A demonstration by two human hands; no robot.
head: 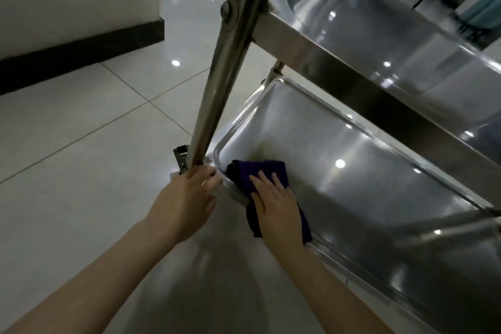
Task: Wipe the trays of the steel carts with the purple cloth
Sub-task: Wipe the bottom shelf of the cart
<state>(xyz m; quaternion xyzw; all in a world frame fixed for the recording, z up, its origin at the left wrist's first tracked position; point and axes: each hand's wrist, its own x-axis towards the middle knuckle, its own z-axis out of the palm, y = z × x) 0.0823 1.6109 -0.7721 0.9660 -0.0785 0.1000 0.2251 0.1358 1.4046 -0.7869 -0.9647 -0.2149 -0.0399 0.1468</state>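
Bottom tray [352, 184]: purple cloth [253, 171], seemingly folded.

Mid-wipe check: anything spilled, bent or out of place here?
Nothing stands out. The right hand presses the purple cloth on the lower tray near its corner; the left hand holds the post at its foot. Only light reflections show.
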